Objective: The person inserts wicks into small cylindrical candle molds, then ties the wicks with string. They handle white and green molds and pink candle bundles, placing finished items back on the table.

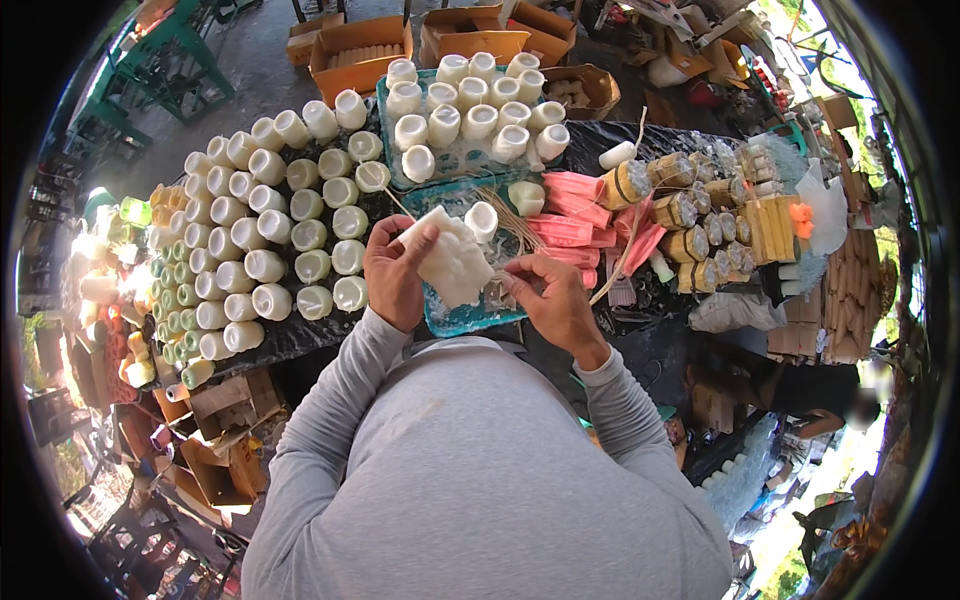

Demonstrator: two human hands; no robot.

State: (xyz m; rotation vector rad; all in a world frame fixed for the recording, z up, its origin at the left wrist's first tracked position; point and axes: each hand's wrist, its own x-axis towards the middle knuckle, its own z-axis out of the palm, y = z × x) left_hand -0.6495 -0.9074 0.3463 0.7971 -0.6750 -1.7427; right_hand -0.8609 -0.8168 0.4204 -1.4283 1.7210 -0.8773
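A flat, rough-edged white slab, which looks like wax, is tilted up in front of me. My left hand grips its left side, thumb on the face. At the slab's lower right corner my right hand is closed in a pinch; what lies between its fingertips is too small to make out. Below both hands sits a teal tray. In it are a short white candle and a bundle of thin tan wicks. A whitish block rests at the tray's far right.
Rows of white candles fill the dark-covered table to the left. A second teal tray behind holds more. To the right lie pink packs and wrapped candle bundles. Cardboard boxes stand beyond; another person is at far right.
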